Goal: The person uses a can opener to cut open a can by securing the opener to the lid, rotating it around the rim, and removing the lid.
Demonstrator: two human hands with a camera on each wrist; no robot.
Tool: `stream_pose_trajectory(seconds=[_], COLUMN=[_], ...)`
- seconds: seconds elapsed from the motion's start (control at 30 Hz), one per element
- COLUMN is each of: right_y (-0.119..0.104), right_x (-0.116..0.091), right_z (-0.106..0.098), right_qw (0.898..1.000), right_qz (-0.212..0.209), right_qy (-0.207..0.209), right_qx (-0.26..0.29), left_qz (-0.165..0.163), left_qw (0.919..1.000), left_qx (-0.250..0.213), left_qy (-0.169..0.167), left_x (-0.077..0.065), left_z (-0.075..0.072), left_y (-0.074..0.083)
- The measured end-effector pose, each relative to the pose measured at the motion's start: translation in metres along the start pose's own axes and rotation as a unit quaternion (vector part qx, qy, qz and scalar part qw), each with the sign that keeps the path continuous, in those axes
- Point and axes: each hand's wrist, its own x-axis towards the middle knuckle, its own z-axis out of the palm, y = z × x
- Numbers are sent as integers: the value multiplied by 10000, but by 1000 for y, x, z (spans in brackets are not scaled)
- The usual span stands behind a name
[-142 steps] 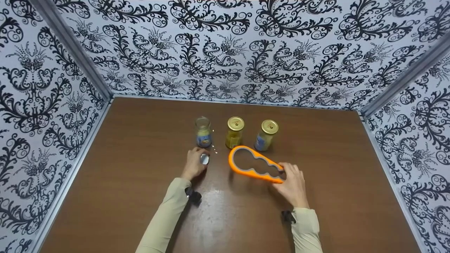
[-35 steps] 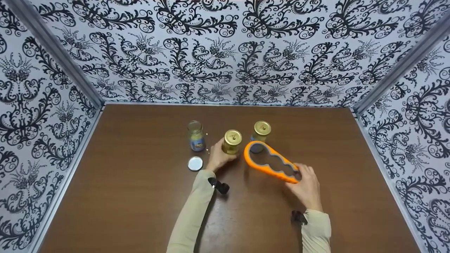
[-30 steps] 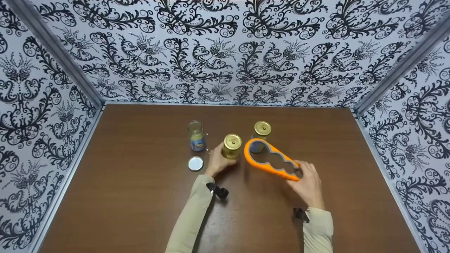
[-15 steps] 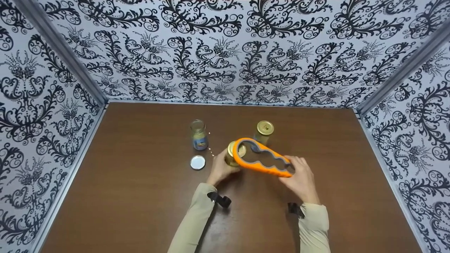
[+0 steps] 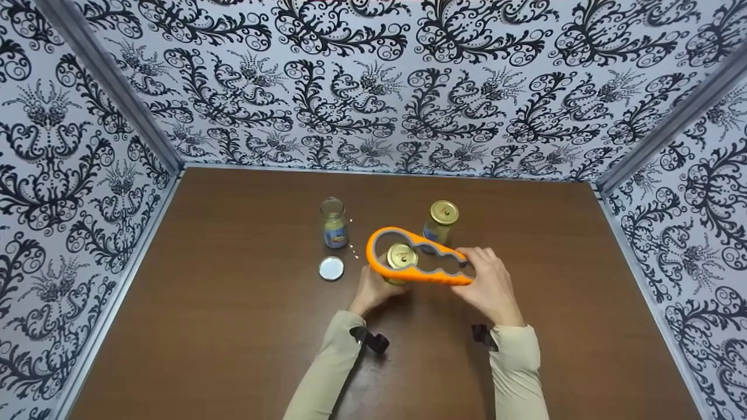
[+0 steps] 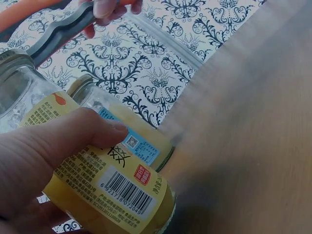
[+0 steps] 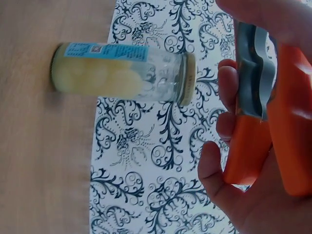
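My left hand (image 5: pixel 373 290) grips a lidded glass jar (image 5: pixel 402 256) low on its body. In the left wrist view my thumb lies across the yellow label of this jar (image 6: pixel 122 195). My right hand (image 5: pixel 489 286) holds an orange jar opener (image 5: pixel 429 277) with a grey scalloped inner edge by its narrow end. From the head view, the opener's wide end surrounds the gold lid; whether it touches the lid I cannot tell. A second jar (image 5: pixel 442 219), gold-lidded and blue-labelled, stands just behind the opener. In the right wrist view the same blue-labelled jar (image 7: pixel 112 73) holds pale yellow contents.
An uncovered glass jar (image 5: pixel 334 227) stands at the left. Its nearby loose lid (image 5: pixel 331 268) lies with the white inside up. Small white bits (image 5: pixel 353 251) are scattered beside them on the brown table (image 5: pixel 233 280). Patterned walls (image 5: pixel 373 87) enclose the back and sides.
The left hand put down the loose lid, took hold of the middle jar and drew it nearer. The right hand brought the opener leftward until its wide end lay over that jar's lid.
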Motion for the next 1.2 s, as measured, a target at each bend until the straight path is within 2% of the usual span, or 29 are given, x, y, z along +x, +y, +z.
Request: stream_pose_trajectory(seconds=[0.1,0.33,0.53,0.6,0.87,0.97,1.2], right_y=[-4,-11,-15,-16,-16,-15,-13], right_x=[4,12,17,18,18,17,16], right_z=[1,5,7,8,11,12,10], right_qw=[9999,9989,9981,9977,9970,9972,9966], right_qz=[-106,-297,-403,-438,-362,-361,-301], right_qy=[-95,-284,-360,-382,-590,-586,-643], right_qx=[-91,-209,-294,-352,-348,-298,-409], left_qz=[-76,-479,-379,-351,-375,-321,-483], left_qw=[9999,9954,9991,9992,9980,9981,9950], left_qx=[-103,-818,-96,15,-478,-501,-864], left_qy=[45,-145,-187,-212,-195,-152,-159], left_x=[-1,-3,-6,-6,-6,-6,-10], left_z=[1,5,7,7,7,8,-8], left_y=[2,5,8,8,9,9,48])
